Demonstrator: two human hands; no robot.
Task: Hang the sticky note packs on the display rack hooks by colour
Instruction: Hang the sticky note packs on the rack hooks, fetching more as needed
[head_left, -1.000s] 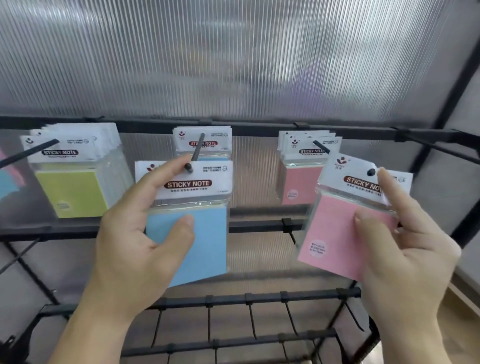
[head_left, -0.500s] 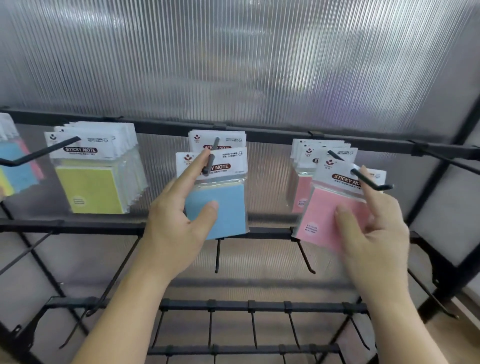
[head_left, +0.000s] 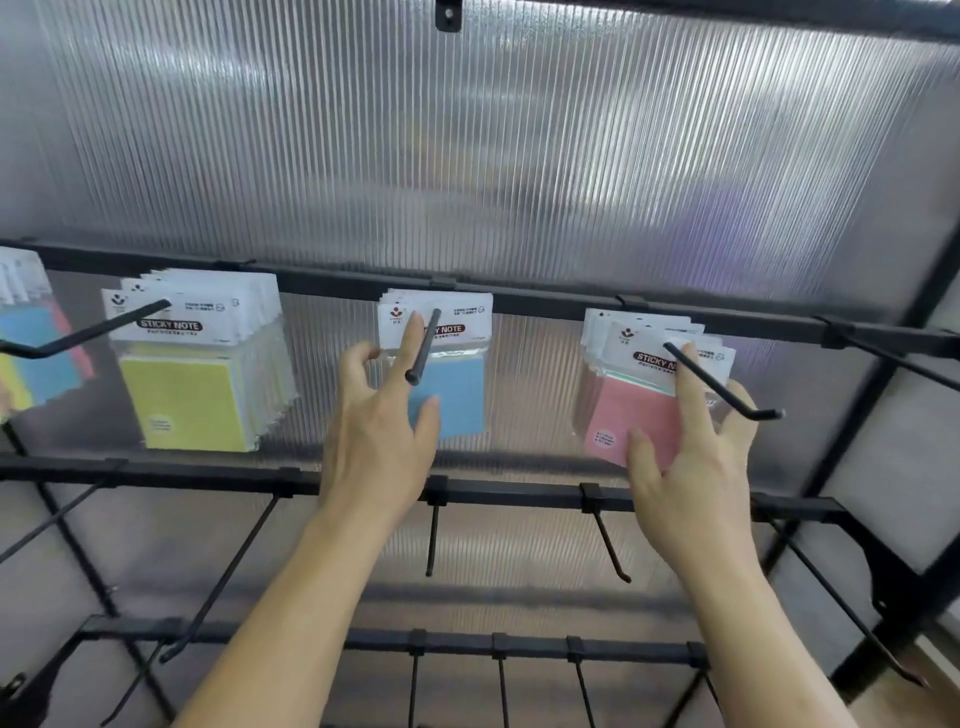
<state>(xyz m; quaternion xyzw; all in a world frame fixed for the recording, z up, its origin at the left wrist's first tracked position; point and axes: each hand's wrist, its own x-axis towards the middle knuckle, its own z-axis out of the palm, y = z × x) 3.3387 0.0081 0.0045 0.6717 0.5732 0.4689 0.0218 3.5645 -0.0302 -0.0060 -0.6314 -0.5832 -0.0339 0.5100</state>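
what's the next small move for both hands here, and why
Probably slide both packs back along their hooks, then let go. The left hand holds the blue sticky note pack already threaded on a black wire hook, the right hand the pink sticky note pack likewise.
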